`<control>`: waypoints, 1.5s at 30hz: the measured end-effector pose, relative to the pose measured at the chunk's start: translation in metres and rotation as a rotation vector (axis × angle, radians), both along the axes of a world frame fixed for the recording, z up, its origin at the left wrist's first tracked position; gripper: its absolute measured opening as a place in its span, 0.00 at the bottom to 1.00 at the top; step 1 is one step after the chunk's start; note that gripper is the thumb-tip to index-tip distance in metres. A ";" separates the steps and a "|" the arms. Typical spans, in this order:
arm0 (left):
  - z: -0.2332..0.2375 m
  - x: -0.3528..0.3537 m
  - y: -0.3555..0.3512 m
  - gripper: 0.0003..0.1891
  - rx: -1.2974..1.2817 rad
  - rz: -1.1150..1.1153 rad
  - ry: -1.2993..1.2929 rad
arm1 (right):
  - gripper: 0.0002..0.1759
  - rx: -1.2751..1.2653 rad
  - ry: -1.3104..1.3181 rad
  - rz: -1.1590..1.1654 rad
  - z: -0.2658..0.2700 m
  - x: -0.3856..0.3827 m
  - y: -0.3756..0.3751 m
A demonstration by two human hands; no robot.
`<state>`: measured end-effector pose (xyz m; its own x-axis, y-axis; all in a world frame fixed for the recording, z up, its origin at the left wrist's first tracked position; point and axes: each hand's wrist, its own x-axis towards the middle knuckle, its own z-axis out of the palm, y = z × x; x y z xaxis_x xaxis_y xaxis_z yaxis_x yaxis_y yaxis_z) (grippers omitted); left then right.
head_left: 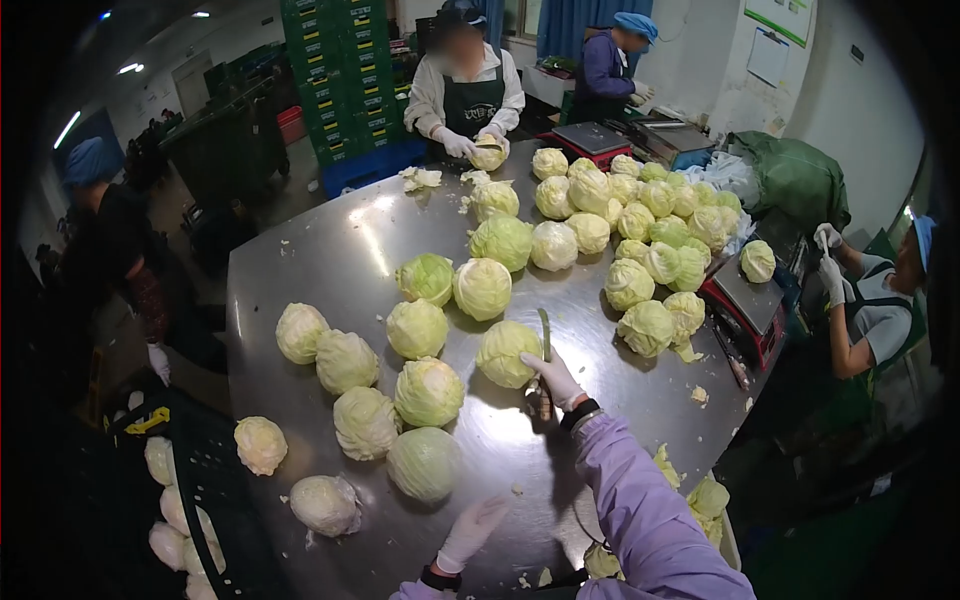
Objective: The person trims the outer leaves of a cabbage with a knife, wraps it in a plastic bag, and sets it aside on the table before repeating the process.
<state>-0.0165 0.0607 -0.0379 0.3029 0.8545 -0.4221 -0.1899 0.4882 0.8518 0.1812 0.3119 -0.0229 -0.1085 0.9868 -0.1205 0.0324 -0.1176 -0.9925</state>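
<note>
My right hand (556, 381), in a white glove, is closed around a knife (546, 334) whose blade points away from me. Right beside its fingers sits a pale green cabbage (507, 353) on the metal table (330, 250). Lower down, my gloved left hand (473, 530) is open, its fingers stretched out and holding nothing. Closest to that hand is a large smooth cabbage (425, 464). Several more cabbages stand left of the knife, among them a leafy one (366, 423) and a whitish one (326, 504) near the table's front edge.
Many cabbages (640, 205) are heaped at the far right, near two red scales (745, 300). Across the table a person (465, 90) trims a cabbage. Other people stand right, behind and left. A dark crate (190, 500) with cabbages sits at lower left.
</note>
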 end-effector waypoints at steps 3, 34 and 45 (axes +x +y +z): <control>0.005 -0.001 0.002 0.39 0.120 0.099 -0.003 | 0.34 -0.492 0.576 0.059 -0.002 0.013 -0.063; 0.006 0.002 -0.151 0.30 0.508 0.135 0.560 | 0.33 -0.526 0.223 -0.036 0.030 0.037 -0.425; -0.015 -0.014 -0.118 0.43 0.153 -0.123 -0.019 | 0.33 -0.551 0.100 0.093 0.027 0.043 -0.419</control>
<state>-0.0301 -0.0568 -0.0530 0.4153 0.8644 -0.2835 -0.1534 0.3737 0.9148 0.2247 -0.1074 0.0037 -0.2290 0.7667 -0.5998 -0.0235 -0.6204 -0.7840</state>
